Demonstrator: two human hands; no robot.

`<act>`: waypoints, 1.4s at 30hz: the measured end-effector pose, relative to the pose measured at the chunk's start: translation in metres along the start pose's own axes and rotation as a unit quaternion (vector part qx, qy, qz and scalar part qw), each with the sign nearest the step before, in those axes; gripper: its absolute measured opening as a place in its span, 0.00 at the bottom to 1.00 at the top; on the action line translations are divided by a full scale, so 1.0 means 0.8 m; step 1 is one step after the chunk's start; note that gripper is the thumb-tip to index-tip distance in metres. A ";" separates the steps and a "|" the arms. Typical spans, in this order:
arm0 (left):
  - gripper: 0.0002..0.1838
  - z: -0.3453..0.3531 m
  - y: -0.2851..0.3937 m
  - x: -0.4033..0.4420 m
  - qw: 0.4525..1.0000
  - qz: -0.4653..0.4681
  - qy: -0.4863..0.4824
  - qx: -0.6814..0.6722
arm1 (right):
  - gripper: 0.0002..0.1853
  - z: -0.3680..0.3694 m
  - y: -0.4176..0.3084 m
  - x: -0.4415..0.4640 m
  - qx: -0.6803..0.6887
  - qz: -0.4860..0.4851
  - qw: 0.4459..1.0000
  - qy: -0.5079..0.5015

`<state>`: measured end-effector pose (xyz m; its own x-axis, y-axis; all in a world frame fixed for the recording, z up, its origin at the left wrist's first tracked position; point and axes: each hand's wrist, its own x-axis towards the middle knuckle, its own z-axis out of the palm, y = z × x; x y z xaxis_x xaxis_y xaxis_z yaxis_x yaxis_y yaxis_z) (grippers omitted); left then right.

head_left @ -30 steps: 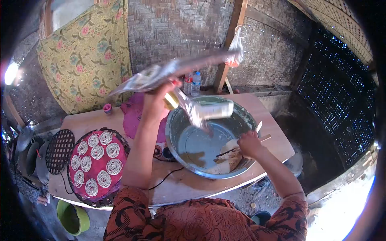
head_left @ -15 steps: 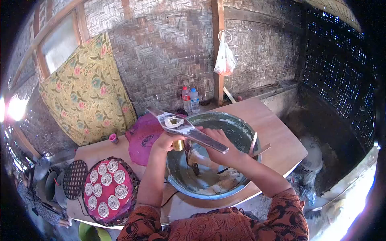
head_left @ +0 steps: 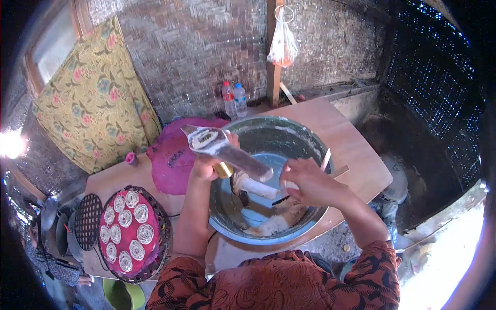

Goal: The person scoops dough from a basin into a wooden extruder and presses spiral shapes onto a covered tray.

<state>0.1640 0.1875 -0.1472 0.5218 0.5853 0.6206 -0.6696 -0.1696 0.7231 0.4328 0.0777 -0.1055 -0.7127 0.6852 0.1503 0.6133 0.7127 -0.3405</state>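
My left hand grips a long wooden press, raised over the left part of a large basin. A brass cylinder juts from the press's underside, and white dough rings the opening on top. Over the basin's right half, my right hand is closed, with a lump of white dough partly showing under its fingers. Below the press lies a whitish rod-shaped piece, partly hidden. A dark, thin tool lies near my right fingertips.
Left of the basin, white noodle-like nests lie on a pink sheet in a round woven tray. A dark lattice disc sits beside it. Behind are a purple sheet and two bottles. Another person's hand shows lower left.
My right hand has left the press handle and moved down and right over the basin, closing on white dough. The press has tilted slightly in my left hand. The camera view has shifted.
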 end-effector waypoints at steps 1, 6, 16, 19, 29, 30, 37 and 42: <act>0.19 0.008 0.007 0.002 0.999 -0.024 0.025 0.031 | 0.12 0.000 -0.002 -0.002 -0.084 0.031 0.995 0.037; 0.17 0.013 0.001 -0.005 0.995 -0.033 0.098 0.006 | 0.08 0.019 0.022 -0.034 -0.314 0.163 0.930 -0.101; 0.16 0.074 0.064 0.047 0.909 0.042 0.342 0.237 | 0.08 0.024 0.027 -0.038 -0.452 0.071 0.880 -0.131; 0.18 0.104 0.149 0.074 0.824 0.170 0.271 0.468 | 0.07 -0.027 -0.032 -0.033 -0.389 0.129 0.893 -0.185; 0.22 0.070 0.245 0.015 0.093 0.175 -0.040 0.979 | 0.09 0.014 -0.021 0.016 -0.260 0.104 0.918 -0.280; 0.23 0.067 0.247 0.002 -0.030 0.181 -0.049 0.982 | 0.09 0.014 -0.019 0.021 -0.257 0.101 0.920 -0.279; 0.21 0.071 0.187 -0.010 0.699 0.009 0.069 0.712 | 0.14 0.008 0.014 0.039 -0.144 0.186 0.897 -0.375; 0.20 0.091 0.166 0.001 0.477 0.071 -0.069 0.874 | 0.18 -0.042 0.033 0.005 -0.008 0.166 0.907 -0.388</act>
<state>0.1143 0.1079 -0.0285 0.6476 0.4321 0.6276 0.6955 -0.6717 -0.2551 0.4580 0.1043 -0.0827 -0.5086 0.5550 -0.6583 0.8386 0.4927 -0.2324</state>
